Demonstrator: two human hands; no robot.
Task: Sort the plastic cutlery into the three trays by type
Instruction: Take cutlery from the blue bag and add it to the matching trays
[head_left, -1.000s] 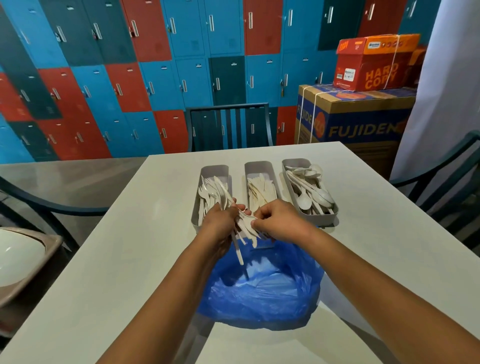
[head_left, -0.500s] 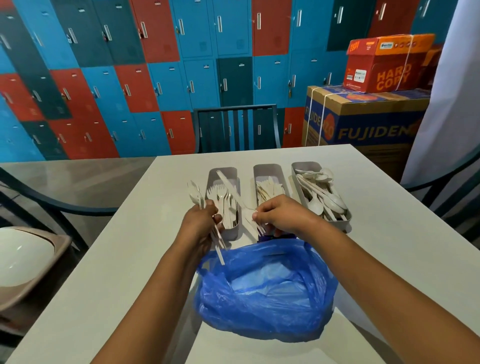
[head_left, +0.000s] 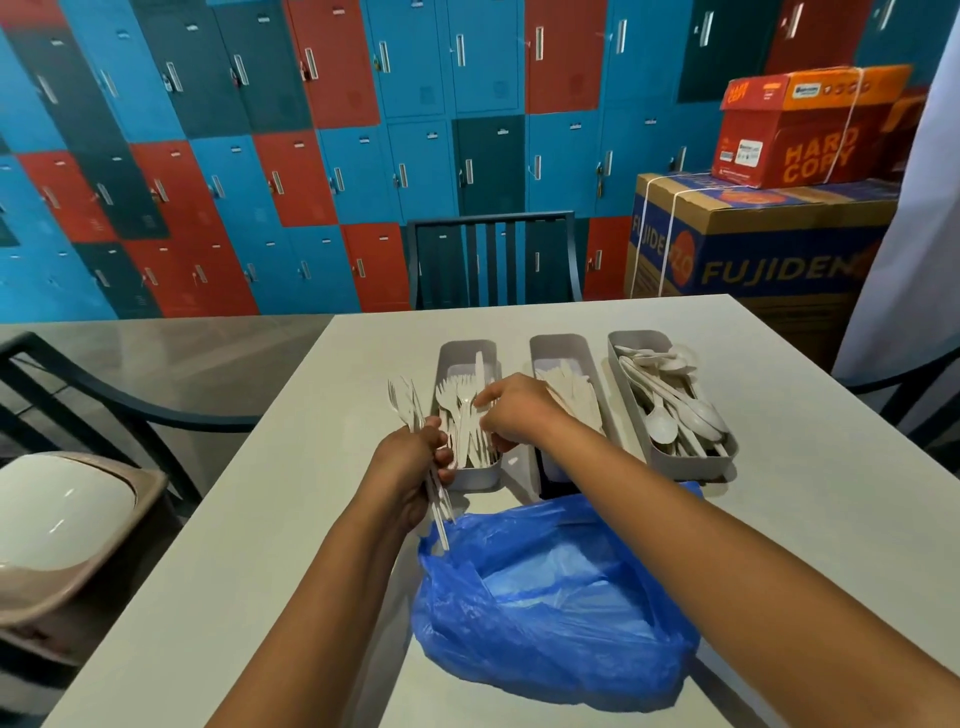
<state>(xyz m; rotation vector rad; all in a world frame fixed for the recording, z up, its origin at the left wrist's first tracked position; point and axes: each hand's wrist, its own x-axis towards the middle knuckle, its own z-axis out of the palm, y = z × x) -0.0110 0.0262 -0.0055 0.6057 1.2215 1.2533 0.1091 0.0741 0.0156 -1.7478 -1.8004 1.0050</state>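
Against the frame half a second earlier: the right hand has left the gap between the left and middle trays and now sits over the left tray, fingers curled down among the forks there; whether it pinches one I cannot tell. The left hand has stayed just left of that tray and keeps its grip on a bundle of cutlery, tines up, handles sticking out below the fist toward the blue bag. The single long piece that stood between the hands earlier now lies lengthwise in the left tray.

Surroundings: three grey trays side by side on the white surface. Blue bag lies crumpled near the front edge, just before the trays, open side up. A dark chair stands beyond the surface, coloured lockers behind it, two stacked cardboard boxes at right. The right forearm crosses in front of the middle tray and hides its near end.

Cutlery: all pale white plastic. Forks fill the left tray, flat pieces the middle one, spoons the right tray, bowls overlapping its rim.
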